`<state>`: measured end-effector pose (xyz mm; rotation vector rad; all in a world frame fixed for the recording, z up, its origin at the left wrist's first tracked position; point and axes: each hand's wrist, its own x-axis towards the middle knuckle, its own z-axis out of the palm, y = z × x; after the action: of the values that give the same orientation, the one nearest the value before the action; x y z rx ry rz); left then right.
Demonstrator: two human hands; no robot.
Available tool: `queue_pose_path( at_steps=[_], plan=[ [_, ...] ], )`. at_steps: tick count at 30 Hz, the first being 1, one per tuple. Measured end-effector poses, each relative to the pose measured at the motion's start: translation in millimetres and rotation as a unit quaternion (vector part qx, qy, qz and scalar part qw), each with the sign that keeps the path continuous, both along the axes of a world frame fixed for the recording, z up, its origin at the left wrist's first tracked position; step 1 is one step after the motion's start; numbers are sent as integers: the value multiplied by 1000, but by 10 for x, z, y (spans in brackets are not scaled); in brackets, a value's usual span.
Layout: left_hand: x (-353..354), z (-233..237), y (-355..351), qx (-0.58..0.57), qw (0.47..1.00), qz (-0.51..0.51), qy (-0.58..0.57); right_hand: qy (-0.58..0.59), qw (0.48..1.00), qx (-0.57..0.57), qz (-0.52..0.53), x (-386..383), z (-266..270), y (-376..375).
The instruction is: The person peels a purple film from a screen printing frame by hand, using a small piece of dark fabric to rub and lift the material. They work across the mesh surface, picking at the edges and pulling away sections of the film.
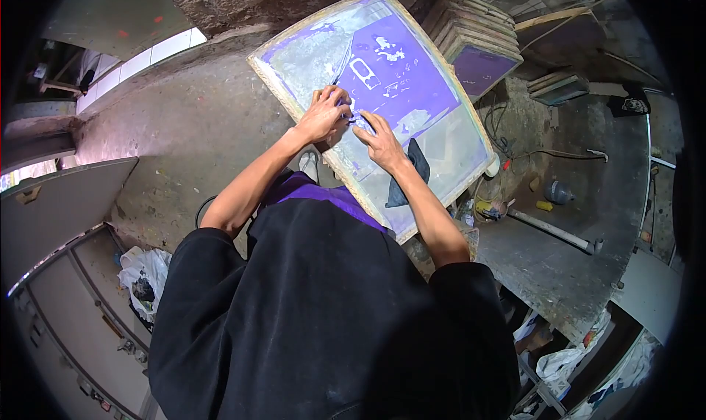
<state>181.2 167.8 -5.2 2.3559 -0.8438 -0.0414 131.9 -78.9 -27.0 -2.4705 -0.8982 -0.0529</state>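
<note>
A screen-printing frame (460,119) lies tilted in front of me, its mesh partly covered by a purple layer (423,89) with pale, open shapes. My left hand (326,116) is closed over the left edge of the purple area, fingers curled and pinched. Beside its fingers a thin, wrinkled clear strip (343,61) runs up along that edge. Just right of it, my right hand (382,144) has its fingers bent close to the mesh, thumb and fingertips drawn together. What lies between the fingertips of either hand is too small to tell. A dark cloth (410,176) lies under my right forearm.
Several more framed screens (482,56) are stacked behind the frame at the right. On the right lie a grey pipe (551,229), a hose (566,154) and a clear bottle (560,193). A white plastic bag (147,273) sits at the lower left, near a grey panel (66,210).
</note>
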Motion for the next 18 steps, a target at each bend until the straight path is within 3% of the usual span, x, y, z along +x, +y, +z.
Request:
queue_pose_path(
  at_steps=[18],
  plan=[
    [-5,-51,-28,15,1000,-22,-1,1,1000,-6,11,7,-34,-29]
  ],
)
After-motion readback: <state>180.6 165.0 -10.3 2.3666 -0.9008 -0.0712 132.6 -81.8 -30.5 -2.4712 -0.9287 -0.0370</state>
